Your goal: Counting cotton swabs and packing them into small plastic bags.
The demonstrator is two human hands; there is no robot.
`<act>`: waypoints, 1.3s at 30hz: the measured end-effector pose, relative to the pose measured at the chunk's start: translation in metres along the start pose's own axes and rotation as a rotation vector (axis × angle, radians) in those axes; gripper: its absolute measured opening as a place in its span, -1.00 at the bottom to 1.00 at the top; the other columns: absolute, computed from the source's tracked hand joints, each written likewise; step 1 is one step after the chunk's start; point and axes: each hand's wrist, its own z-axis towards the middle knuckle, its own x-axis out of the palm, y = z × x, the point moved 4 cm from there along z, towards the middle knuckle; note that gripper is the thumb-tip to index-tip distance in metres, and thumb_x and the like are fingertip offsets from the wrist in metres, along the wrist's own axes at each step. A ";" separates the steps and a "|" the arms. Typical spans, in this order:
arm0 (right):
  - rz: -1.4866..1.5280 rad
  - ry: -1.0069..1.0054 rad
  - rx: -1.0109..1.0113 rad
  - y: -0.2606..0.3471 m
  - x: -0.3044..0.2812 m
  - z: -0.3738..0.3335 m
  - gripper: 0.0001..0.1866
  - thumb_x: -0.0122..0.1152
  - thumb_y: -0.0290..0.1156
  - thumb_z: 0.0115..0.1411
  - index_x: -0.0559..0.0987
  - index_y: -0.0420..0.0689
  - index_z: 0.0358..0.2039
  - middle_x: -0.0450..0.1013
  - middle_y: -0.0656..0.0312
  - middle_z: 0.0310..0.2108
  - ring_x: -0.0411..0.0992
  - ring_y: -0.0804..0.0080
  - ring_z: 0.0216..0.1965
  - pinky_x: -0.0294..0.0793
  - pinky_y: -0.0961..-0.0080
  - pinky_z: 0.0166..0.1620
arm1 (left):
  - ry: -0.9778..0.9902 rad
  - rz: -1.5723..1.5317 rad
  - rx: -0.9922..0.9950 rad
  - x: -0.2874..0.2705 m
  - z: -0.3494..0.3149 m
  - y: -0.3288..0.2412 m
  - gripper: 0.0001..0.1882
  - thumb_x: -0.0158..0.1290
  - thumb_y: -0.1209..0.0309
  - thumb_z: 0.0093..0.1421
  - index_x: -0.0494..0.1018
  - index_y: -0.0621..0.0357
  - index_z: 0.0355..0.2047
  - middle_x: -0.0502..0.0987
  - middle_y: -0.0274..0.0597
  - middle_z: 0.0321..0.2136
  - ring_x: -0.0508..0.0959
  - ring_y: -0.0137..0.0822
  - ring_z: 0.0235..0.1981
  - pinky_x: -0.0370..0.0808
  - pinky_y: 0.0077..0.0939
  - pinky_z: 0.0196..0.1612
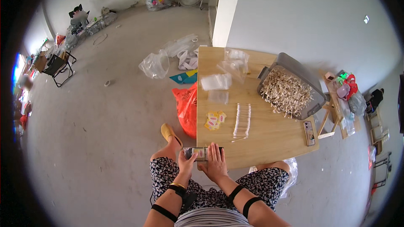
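Holding the small flat pack (202, 154) right at the near left corner of the worktop (269, 143), with its long axis left to right, clasped at one end in the left hand (186, 162) and gripped at the other beneath the straight-fingered right hand (215, 164).

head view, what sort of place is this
Probably a workroom or simple workshop: a grey bin heaped with swab-like sticks and clear plastic sleeves lie on a wooden table.
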 end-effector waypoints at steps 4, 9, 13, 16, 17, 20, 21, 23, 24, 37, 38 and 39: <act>0.001 -0.031 -0.009 0.005 0.002 0.001 0.07 0.10 0.24 0.20 0.01 -0.40 0.38 -0.17 -0.19 0.45 -0.24 -0.11 0.48 -0.21 -0.03 0.45 | -0.007 0.066 0.012 0.005 -0.004 -0.007 -0.61 0.28 0.54 0.14 0.37 0.26 -0.07 0.55 -0.24 -0.19 0.57 -0.42 -0.18 0.51 -0.50 -0.05; 0.007 -0.042 -0.005 0.009 -0.001 0.002 0.03 0.09 0.20 0.23 0.02 -0.40 0.38 -0.17 -0.19 0.45 -0.24 -0.10 0.48 -0.21 -0.01 0.45 | 0.024 0.053 0.032 -0.001 0.000 -0.006 -0.60 0.28 0.50 0.16 0.36 0.26 -0.06 0.56 -0.24 -0.20 0.57 -0.42 -0.20 0.52 -0.50 -0.10; 0.120 -0.107 -0.022 -0.019 -0.005 -0.005 -0.10 0.08 0.10 0.27 0.09 -0.31 0.37 -0.07 -0.12 0.43 -0.16 -0.07 0.46 -0.13 0.04 0.44 | -0.001 0.085 -0.137 -0.005 0.001 0.001 -0.54 0.18 0.27 0.29 0.27 0.18 0.06 0.54 -0.21 -0.18 0.57 -0.42 -0.25 0.55 -0.50 -0.24; 0.166 -0.143 -0.010 -0.043 -0.023 -0.024 -0.25 0.12 -0.07 0.26 0.18 -0.24 0.33 0.06 -0.08 0.35 -0.02 -0.07 0.40 -0.02 0.05 0.39 | -0.114 0.141 -0.209 -0.036 0.009 0.004 -0.51 0.06 0.09 0.36 0.21 0.08 0.13 0.51 -0.18 -0.13 0.56 -0.40 -0.29 0.54 -0.51 -0.31; 0.172 -0.158 0.028 -0.061 -0.029 -0.034 -0.31 0.15 -0.17 0.24 0.24 -0.21 0.30 0.14 -0.07 0.30 0.05 -0.07 0.35 0.04 0.04 0.36 | -0.126 0.136 -0.201 -0.029 0.007 -0.001 -0.52 0.03 0.07 0.37 0.22 0.05 0.13 0.50 -0.19 -0.11 0.55 -0.39 -0.28 0.54 -0.50 -0.29; 0.198 -0.240 0.122 -0.082 -0.045 -0.052 -0.40 0.18 -0.30 0.17 0.33 -0.19 0.21 0.21 -0.05 0.20 0.15 -0.08 0.26 0.12 0.03 0.30 | -0.150 0.095 -0.116 -0.071 0.020 -0.006 -0.54 0.02 0.10 0.38 0.24 0.06 0.14 0.45 -0.19 -0.05 0.52 -0.35 -0.15 0.51 -0.44 -0.14; 0.185 -0.266 0.134 -0.091 -0.051 -0.058 -0.40 0.18 -0.30 0.17 0.33 -0.19 0.21 0.21 -0.05 0.20 0.15 -0.08 0.26 0.12 0.03 0.30 | -0.122 0.090 -0.103 -0.073 0.027 -0.012 -0.54 0.02 0.10 0.38 0.24 0.06 0.14 0.45 -0.19 -0.05 0.52 -0.35 -0.15 0.51 -0.44 -0.14; 0.174 -0.339 0.174 -0.109 -0.056 -0.071 -0.45 0.21 -0.28 0.14 0.39 -0.18 0.14 0.25 -0.02 0.17 0.18 -0.08 0.22 0.14 0.04 0.29 | -0.216 0.138 0.112 -0.076 0.028 -0.027 -0.54 0.05 0.16 0.36 0.25 0.10 0.15 0.41 -0.17 0.01 0.46 -0.30 -0.01 0.44 -0.39 0.03; 0.163 -0.353 0.186 -0.115 -0.057 -0.078 -0.45 0.21 -0.28 0.14 0.39 -0.18 0.14 0.25 -0.02 0.17 0.18 -0.08 0.22 0.14 0.04 0.29 | -0.196 0.133 0.115 -0.070 0.023 -0.029 -0.54 0.05 0.16 0.36 0.25 0.10 0.15 0.41 -0.17 0.01 0.46 -0.30 -0.01 0.44 -0.39 0.03; 0.099 -0.325 0.311 -0.130 -0.065 -0.105 -0.52 0.24 -0.18 0.14 0.48 -0.06 0.06 0.36 0.10 0.07 0.26 0.05 0.17 0.19 0.09 0.26 | 0.039 0.466 0.338 0.021 -0.044 -0.087 -0.53 0.14 0.38 0.20 0.29 0.26 0.08 0.35 -0.05 -0.02 0.36 -0.16 0.07 0.36 -0.30 0.13; 0.133 -0.287 0.322 -0.123 -0.063 -0.102 -0.51 0.22 -0.17 0.16 0.49 -0.06 0.09 0.37 0.10 0.07 0.26 0.07 0.17 0.20 0.12 0.26 | 0.020 0.478 0.348 0.014 -0.038 -0.082 -0.53 0.14 0.38 0.20 0.29 0.26 0.08 0.35 -0.05 -0.02 0.36 -0.16 0.07 0.36 -0.30 0.13; 0.154 -0.286 0.305 -0.115 -0.063 -0.095 -0.51 0.22 -0.17 0.16 0.49 -0.06 0.09 0.37 0.10 0.07 0.26 0.07 0.17 0.20 0.12 0.26 | 0.091 0.632 0.478 0.016 -0.030 -0.075 -0.48 0.16 0.35 0.18 0.28 0.25 0.10 0.35 0.00 0.01 0.35 -0.09 0.08 0.33 -0.24 0.16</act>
